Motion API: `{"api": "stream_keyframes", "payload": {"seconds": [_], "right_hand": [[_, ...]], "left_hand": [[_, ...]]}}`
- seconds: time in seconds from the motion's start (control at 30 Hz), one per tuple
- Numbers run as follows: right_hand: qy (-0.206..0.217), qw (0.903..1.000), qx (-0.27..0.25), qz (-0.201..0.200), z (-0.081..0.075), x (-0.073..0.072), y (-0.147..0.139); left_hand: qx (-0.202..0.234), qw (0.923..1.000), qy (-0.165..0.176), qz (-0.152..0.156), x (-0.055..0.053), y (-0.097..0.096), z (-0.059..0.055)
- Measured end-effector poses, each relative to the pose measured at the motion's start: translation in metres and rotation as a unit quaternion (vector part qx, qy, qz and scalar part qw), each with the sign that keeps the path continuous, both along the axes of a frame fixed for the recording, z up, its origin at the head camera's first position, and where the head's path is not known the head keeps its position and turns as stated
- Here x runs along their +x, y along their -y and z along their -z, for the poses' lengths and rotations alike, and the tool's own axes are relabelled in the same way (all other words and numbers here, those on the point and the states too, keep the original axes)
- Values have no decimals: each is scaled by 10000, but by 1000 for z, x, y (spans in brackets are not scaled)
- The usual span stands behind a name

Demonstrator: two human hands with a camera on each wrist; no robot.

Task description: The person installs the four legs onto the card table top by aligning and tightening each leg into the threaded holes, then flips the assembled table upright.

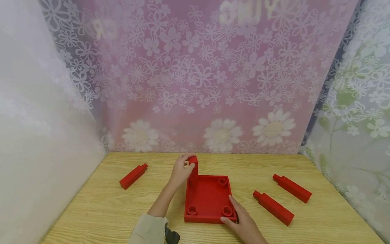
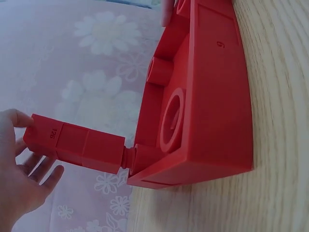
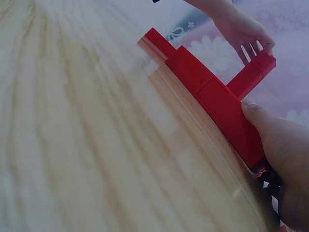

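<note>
A red square tray-shaped base [image 1: 209, 195] lies on the table, with round sockets at its corners. At its far-left corner stands a red square leg [image 1: 194, 174], gripped near the top by my left hand [image 1: 179, 173]. In the left wrist view the narrow neck of the leg [image 2: 79, 145] meets the rim of a corner socket [image 2: 144, 158]. My right hand [image 1: 246, 222] holds the base by its near-right corner, thumb along the near wall and fingers at the right side. The right wrist view shows that thumb [image 3: 258, 116] against the base's wall.
Three more red legs lie loose on the wooden table [image 1: 100, 210]: one leg [image 1: 133, 176] at the left, another leg [image 1: 292, 188] at the far right, and a nearer leg [image 1: 273, 207] right of the base. Flowered curtains [image 1: 198, 84] hang behind and beside the table.
</note>
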State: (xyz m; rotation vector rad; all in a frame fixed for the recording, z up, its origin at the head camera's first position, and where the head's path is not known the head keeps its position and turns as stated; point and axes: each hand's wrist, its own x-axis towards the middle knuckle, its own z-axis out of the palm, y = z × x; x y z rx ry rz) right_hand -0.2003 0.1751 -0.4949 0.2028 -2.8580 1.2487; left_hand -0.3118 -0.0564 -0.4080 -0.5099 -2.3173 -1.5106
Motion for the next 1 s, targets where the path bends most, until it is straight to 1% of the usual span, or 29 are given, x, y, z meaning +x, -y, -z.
{"api": "stream_keyframes", "payload": {"seconds": [0.13, 0.23, 0.33, 0.4, 0.47, 0.57, 0.67, 0.7, 0.83, 0.93, 1.0], "right_hand": [[-10, 10000, 21, -12, 1, -1, 0], [-18, 10000, 26, -17, 1, 0, 0], [-6, 10000, 12, -24, 1, -1, 0], [12, 10000, -3, -19, 1, -1, 0], [32, 10000, -11, -8, 0, -1, 0], [63, 10000, -4, 11, 0, 0, 0], [82, 10000, 11, 21, 0, 0, 0], [85, 10000, 15, 22, 0, 0, 0], [47, 10000, 7, 13, 1, -1, 0], [3, 10000, 4, 1, 1, -1, 0], [-16, 10000, 11, -7, 1, -1, 0]], "left_hand": [[87, 9998, 13, -160, 3, -4, 1], [245, 9993, 23, -287, 5, -6, 2], [486, 9979, 114, -405, 5, -7, 5], [736, 9962, 219, -406, 6, -7, 5], [1008, 9940, 294, -319, 10, -7, 3], [1275, 9912, 333, -87, 20, -6, -8], [1252, 9915, 358, 70, 27, -5, -16], [1145, 9928, 335, 77, 27, -4, -17], [826, 9960, 338, 26, 17, -1, -6], [644, 9976, 257, 21, 6, 0, 4], [565, 9982, 200, 7, 4, 1, 6]]}}
